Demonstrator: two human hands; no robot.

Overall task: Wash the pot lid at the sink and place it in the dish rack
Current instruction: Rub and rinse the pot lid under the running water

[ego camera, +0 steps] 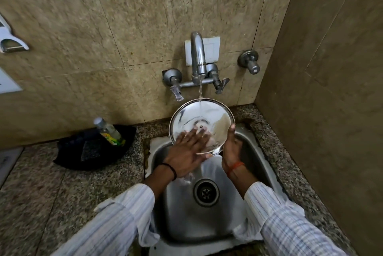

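Note:
A round steel pot lid (pixel 207 114) is tilted toward me over the steel sink (pixel 257 160), its inner face showing. Water runs from the wall tap (pixel 198 56) onto the lid's upper part. My left hand (pixel 189 150) lies flat on the lid's lower inner face, fingers spread and straight. My right hand (pixel 231 148) holds the lid at its right rim from underneath, thumb up along the edge. No dish rack is in view.
A black bowl-like tray (pixel 68 152) on the granite counter at the left holds a scrub pad (pixel 90 150) and a dish-soap bottle (pixel 109 132). The drain (pixel 205 192) lies in the sink's middle. A second valve (pixel 249 62) is on the wall; a side wall closes the right.

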